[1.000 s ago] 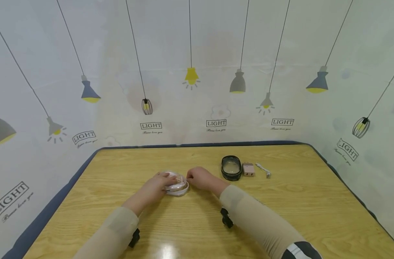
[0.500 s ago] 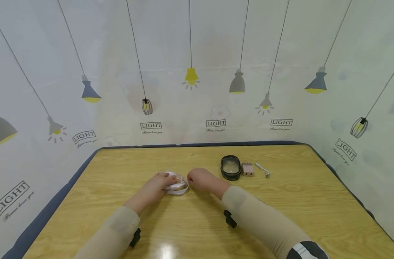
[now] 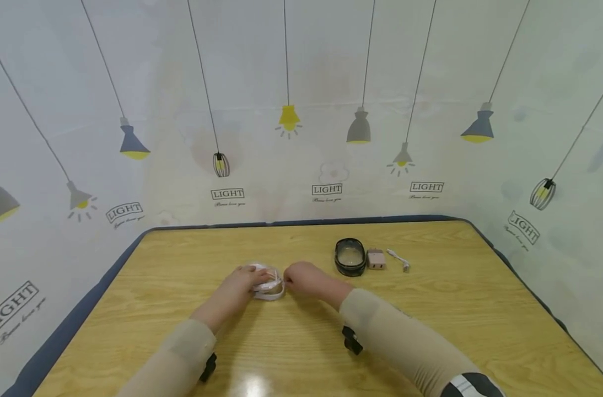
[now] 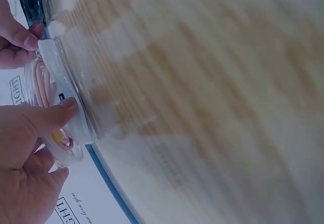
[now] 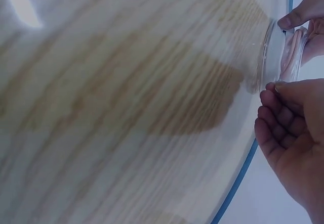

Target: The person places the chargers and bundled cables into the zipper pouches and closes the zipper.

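Note:
A clear round zip pouch (image 3: 269,296) with a white band stands on the table, in the middle of the head view. Coiled pink cable shows through its clear wall in the left wrist view. My left hand (image 3: 239,286) grips the pouch from the left, its thumb on the white band (image 4: 81,115) and its fingers on the far side. At the pouch's right end my right hand (image 3: 308,280) pinches a small shiny zip pull (image 4: 38,54) between thumb and curled forefinger. In the right wrist view the pull is hidden by the fingertips (image 5: 271,86).
Right of my hands lies a black-rimmed clear pouch (image 3: 350,272). Beside it are a pink charger plug (image 3: 376,259) and a short white cable (image 3: 398,257). The wooden table (image 3: 182,259) ends at a dark blue edge, with a lamp-patterned wall covering (image 3: 262,127) behind.
My right hand has shifted slightly toward me along the pouch's right end, still pinching. The left hand keeps its grip. The head view has turned a little.

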Motion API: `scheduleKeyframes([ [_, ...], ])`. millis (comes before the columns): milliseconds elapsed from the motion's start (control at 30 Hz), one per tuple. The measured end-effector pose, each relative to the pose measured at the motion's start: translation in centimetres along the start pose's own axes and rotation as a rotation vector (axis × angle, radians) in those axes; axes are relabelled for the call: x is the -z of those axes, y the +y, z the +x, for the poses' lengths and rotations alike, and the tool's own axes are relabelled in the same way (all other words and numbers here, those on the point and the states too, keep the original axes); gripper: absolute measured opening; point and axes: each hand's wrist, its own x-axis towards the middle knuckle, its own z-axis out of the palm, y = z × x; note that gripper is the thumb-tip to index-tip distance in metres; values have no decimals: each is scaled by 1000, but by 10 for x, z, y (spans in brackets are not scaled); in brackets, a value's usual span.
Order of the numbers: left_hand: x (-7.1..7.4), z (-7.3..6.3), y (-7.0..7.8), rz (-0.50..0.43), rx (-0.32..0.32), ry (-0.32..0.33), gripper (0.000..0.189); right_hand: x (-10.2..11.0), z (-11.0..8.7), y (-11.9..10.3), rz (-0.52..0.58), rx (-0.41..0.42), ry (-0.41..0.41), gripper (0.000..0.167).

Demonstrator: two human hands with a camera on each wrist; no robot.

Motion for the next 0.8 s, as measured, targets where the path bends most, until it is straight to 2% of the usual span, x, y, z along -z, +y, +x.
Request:
scheduleKeyframes([
  [233, -2, 3, 2, 28, 27, -19, 39, -3, 1, 1, 25, -25, -8, 16],
  [467, 1, 12, 13, 172, 81, -52, 33, -3, 0, 6, 39, -96, 25, 15],
  [700, 1, 17, 16, 139, 215, -93, 65, -3, 0, 11, 78, -162, 41, 14],
  [800, -2, 19, 12, 118, 227, -96, 75, -4, 0, 13, 90, -188, 39, 13],
])
